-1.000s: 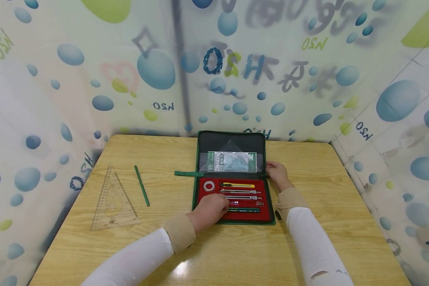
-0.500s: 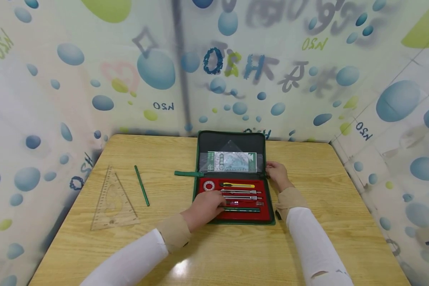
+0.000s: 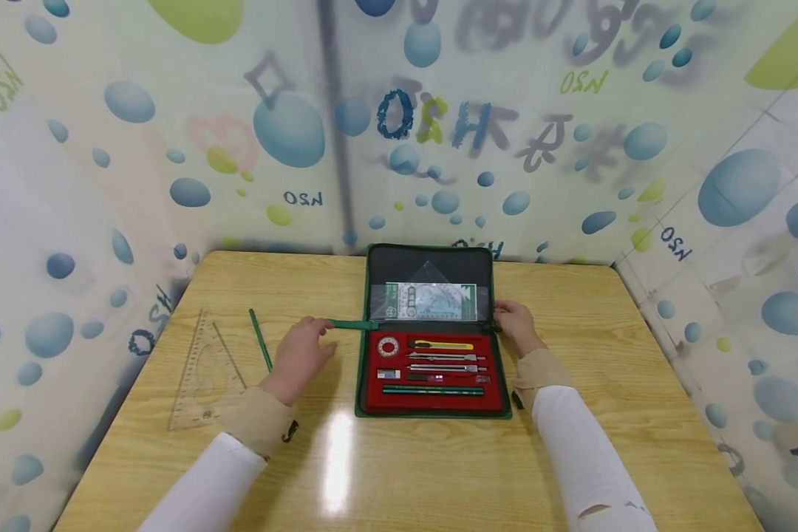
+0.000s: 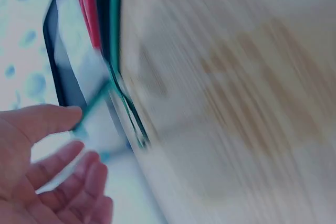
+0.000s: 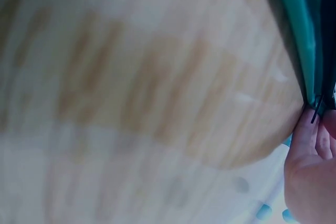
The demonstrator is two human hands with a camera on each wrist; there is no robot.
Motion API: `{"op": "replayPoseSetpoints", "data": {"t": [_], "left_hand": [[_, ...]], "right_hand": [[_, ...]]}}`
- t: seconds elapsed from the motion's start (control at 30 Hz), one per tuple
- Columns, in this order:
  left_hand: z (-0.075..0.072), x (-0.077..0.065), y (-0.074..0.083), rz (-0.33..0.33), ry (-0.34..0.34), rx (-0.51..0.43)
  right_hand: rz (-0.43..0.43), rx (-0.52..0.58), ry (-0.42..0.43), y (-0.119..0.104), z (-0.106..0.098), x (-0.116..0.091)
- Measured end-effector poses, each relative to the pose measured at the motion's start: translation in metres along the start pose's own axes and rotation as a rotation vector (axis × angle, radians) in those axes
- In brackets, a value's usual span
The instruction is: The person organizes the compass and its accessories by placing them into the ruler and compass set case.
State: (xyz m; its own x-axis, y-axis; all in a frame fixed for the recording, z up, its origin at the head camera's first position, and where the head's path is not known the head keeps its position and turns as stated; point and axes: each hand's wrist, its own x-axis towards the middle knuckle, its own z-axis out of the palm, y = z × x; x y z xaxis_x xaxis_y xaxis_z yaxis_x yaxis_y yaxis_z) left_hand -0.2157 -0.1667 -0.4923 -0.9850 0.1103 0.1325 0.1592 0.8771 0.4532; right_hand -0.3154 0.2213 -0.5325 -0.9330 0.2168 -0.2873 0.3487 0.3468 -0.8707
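A green zip case (image 3: 490, 414) lies unfolded on the table, its red insert (image 3: 399, 406) facing up. The insert holds green pencils (image 3: 432, 390), an eraser (image 3: 389, 374), a yellow craft knife (image 3: 442, 345) and metal compasses (image 3: 447, 367). Left of the case, my left hand (image 3: 302, 358) has its fingers spread and loosely bent, fingertips right at the end of the green wrist strap (image 3: 352, 324). It holds nothing. My right hand (image 3: 517, 325) pinches the case's right edge by the hinge, close to a zipper pull (image 5: 316, 109).
A clear set square (image 3: 206, 384) and a loose green pencil (image 3: 259, 336) lie on the wooden table (image 3: 439, 473), left of the case. A printed packet (image 3: 432, 301) of clear rulers sits in the lid pocket. A patterned wall (image 3: 399, 207) stands close behind the table.
My left hand has left the insert and moved left to the strap, uncovering the eraser and the pencils' left ends. My right hand stays at the case's edge.
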Motion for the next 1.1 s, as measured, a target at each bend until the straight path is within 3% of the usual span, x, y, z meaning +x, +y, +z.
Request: {"op": "replayPoseSetpoints", "data": {"t": [0.23,0.43,0.6,0.87,1.1], "left_hand": [[-0.029,-0.009,-0.054,-0.262,0.007,0.012],[-0.041,-0.014,-0.081,-0.364,-0.042,0.079],[-0.042,-0.015,-0.088,-0.445,-0.095,0.012],[-0.038,-0.014,-0.081,-0.445,-0.124,-0.027],[-0.037,-0.014,-0.081,-0.454,-0.088,-0.025]], "right_hand": [[0.007,-0.012,0.003,0.000,-0.001,-0.001],[0.012,0.002,0.005,-0.001,-0.001,-0.002],[0.017,0.015,0.005,-0.001,0.000,-0.002],[0.010,0.044,0.007,0.000,0.000,-0.001],[0.011,0.018,0.014,-0.002,0.001,0.000]]}}
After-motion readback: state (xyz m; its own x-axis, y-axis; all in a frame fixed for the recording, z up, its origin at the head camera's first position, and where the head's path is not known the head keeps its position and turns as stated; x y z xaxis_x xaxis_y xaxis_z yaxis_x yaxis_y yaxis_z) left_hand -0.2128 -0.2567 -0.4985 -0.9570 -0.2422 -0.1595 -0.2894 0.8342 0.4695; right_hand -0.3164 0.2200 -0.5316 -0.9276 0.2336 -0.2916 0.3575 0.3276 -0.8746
